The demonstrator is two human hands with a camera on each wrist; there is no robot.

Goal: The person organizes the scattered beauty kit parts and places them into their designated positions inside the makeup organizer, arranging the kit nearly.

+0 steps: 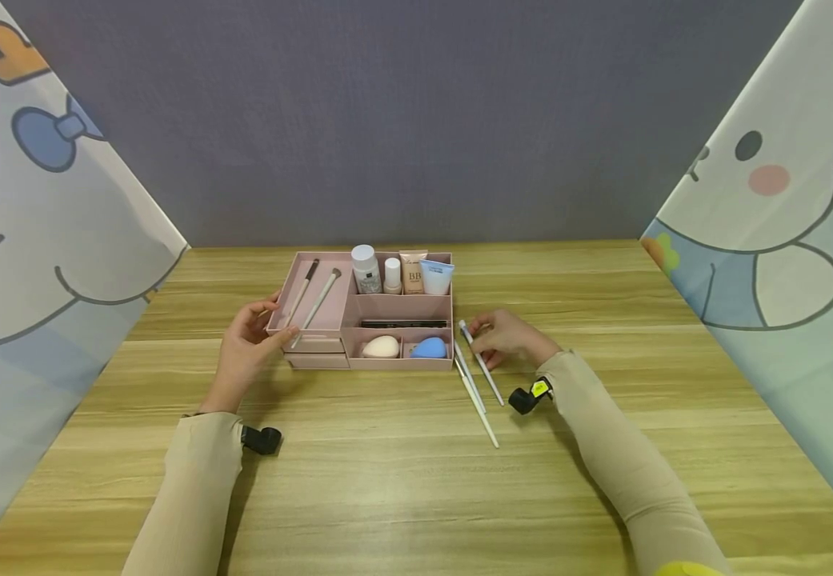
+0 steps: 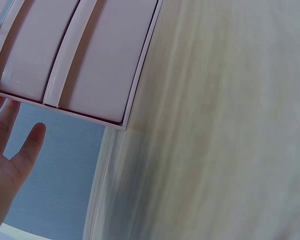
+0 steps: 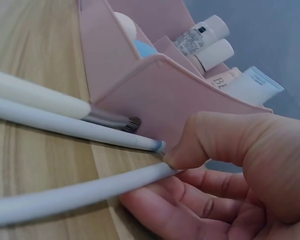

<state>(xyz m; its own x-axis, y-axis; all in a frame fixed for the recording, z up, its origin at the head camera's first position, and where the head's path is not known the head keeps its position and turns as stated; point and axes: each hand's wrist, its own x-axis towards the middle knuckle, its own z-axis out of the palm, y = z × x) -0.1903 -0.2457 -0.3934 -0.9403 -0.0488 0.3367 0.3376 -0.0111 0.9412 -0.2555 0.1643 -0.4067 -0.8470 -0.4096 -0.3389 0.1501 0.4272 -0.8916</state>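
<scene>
Brushes lie on the bench (image 1: 402, 480) just right of the pink organiser (image 1: 399, 308), toward the bench's middle and nearer its far edge than its near one. Three long white-handled ones are there. The right hand (image 1: 506, 336) pinches the nearest brush (image 1: 481, 364) close to its far tip, thumb curled over the handle and fingers beneath; in the right wrist view that handle runs out from under the thumb (image 3: 225, 135). The other two brushes (image 1: 475, 390) lie loose beside it, touching or nearly touching each other, their bristle ends up against the organiser's right wall.

The left hand (image 1: 246, 352) rests on the organiser's left front corner with its fingers straight and relaxed, gripping nothing. The left wrist view shows the two drawer fronts (image 2: 70, 50) at that corner, with the fingertips just beside them.

Inside the organiser, two more brushes (image 1: 313, 294) lie slanted in the left tray. The back row holds a bottle (image 1: 366, 269), a smaller bottle (image 1: 392, 275), a beige tube (image 1: 413, 273) and a white tube (image 1: 436, 277). A dark pencil (image 1: 403, 324) lies in the middle slot. In the front compartments sit a cream sponge (image 1: 381, 346) and a blue sponge (image 1: 428, 348), side by side with a divider between.
</scene>
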